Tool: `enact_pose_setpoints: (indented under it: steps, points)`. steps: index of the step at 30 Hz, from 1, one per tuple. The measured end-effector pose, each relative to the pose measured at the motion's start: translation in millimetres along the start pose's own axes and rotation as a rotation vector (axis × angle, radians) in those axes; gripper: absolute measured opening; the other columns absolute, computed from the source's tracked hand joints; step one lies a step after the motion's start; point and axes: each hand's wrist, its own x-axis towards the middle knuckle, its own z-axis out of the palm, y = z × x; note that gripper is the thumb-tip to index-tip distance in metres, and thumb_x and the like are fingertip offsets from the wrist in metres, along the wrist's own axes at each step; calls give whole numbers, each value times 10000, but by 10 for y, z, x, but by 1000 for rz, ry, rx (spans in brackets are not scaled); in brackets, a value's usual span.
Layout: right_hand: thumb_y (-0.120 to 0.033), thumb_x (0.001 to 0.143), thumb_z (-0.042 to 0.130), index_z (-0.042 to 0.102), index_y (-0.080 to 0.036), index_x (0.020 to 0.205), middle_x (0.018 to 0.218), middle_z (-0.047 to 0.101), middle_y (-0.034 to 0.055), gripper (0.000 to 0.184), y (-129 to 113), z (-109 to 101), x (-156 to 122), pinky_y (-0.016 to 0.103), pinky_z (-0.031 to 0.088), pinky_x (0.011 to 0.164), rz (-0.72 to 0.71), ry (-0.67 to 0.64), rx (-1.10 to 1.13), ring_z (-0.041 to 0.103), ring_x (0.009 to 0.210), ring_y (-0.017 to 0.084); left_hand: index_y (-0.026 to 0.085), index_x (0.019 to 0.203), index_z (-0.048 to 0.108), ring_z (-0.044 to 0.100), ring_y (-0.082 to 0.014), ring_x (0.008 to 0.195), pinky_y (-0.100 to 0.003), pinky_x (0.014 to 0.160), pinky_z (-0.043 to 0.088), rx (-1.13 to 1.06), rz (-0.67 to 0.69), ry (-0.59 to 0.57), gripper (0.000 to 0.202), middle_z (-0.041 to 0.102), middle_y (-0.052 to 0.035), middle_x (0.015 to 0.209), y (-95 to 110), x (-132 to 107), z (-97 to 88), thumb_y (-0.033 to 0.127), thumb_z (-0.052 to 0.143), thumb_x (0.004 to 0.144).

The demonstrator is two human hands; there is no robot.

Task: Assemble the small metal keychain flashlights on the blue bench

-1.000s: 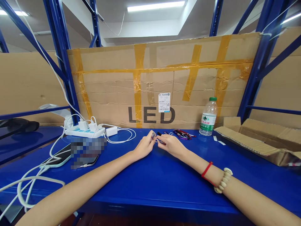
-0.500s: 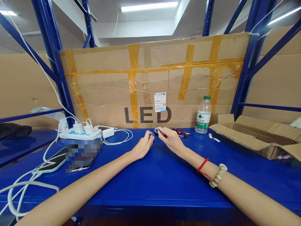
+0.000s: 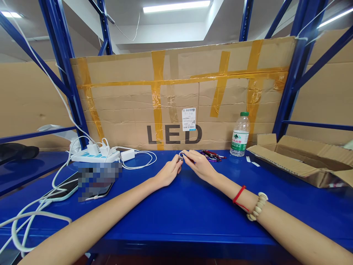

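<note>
Both hands meet over the far middle of the blue shelf top (image 3: 176, 213). My left hand (image 3: 168, 172) is closed, thumb and fingers pinching a small shiny metal piece (image 3: 181, 159) whose kind is too small to make out. Just to its right, my right hand (image 3: 199, 165) pinches a small silvery ring (image 3: 181, 153). The ring and the metal piece are touching or very close; fingers hide most of both. Behind my right hand lies a pile of small red, purple and black items (image 3: 213, 156), partly covered by the hand.
A water bottle (image 3: 239, 138) and an open cardboard box (image 3: 300, 162) stand at the right, with white paper slips (image 3: 255, 164) nearby. On the left are a power strip (image 3: 95, 156), white cables (image 3: 35, 213) and phones (image 3: 64, 189). A taped cardboard panel (image 3: 127, 110) closes off the back.
The ring in my right hand has come left and closer to my left fingertips, so the gap between the hands has narrowed. The view has shifted slightly.
</note>
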Motion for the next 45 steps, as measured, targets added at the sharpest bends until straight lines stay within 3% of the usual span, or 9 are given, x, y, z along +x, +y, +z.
enact_pose_setpoints:
  steps: [16,21,24,31,35,38,41,43,45]
  points:
    - [-291,874,317,521,-203,1050,846,565,64,283,-3,-5,1,319,426,743,11,-20,87,517,809,173,209,833,365,447,-107,533,-219,580,342,-46,-54,88,249,472,56,565,-40,9,3,385,196,883]
    - [-355,843,376,423,-194,1160,671,531,-11,360,3,48,-12,237,423,565,201,-33,316,495,593,111,231,881,398,493,-132,608,-241,633,356,77,-82,72,205,494,44,636,-37,17,-14,376,253,870]
    - [-360,832,387,459,-161,1133,601,491,-34,368,-2,75,-10,216,409,524,269,-87,452,469,532,92,229,937,368,498,-142,605,-250,618,363,84,-77,22,155,489,45,637,-56,20,-5,342,296,858]
    - [-287,792,436,594,-129,978,782,616,40,291,0,108,-16,244,440,606,369,-181,570,537,627,113,213,950,288,507,-137,634,-253,610,378,28,-59,47,173,518,34,698,-114,24,27,295,378,826]
    - [-231,773,434,637,-140,913,800,644,43,263,41,126,-5,242,440,632,380,-154,514,563,679,128,210,971,292,499,-134,623,-247,602,374,47,-55,99,244,481,42,677,-119,34,40,328,425,804]
    - [-237,789,390,638,-138,913,736,646,30,294,131,85,21,227,441,588,420,-56,429,569,632,122,212,1054,262,508,-132,625,-245,591,375,90,-79,191,327,486,27,734,-110,31,44,351,423,807]
    - [-279,805,369,637,-140,920,784,664,35,323,290,-12,18,222,451,607,519,62,225,594,668,131,222,1107,220,517,-128,637,-250,593,384,161,-128,242,345,490,15,792,-89,17,37,361,371,830]
    - [-305,800,390,643,-171,934,856,673,25,317,424,-88,-20,219,453,677,594,74,-24,609,750,138,229,1106,216,521,-129,655,-254,600,388,207,-154,233,325,488,16,804,-71,9,30,360,346,838]
    - [-276,772,441,651,-169,938,946,660,46,288,557,-152,-77,243,434,761,635,78,-105,594,872,171,235,1100,218,523,-131,665,-256,599,390,243,-174,219,312,485,20,804,-53,5,25,354,338,838]
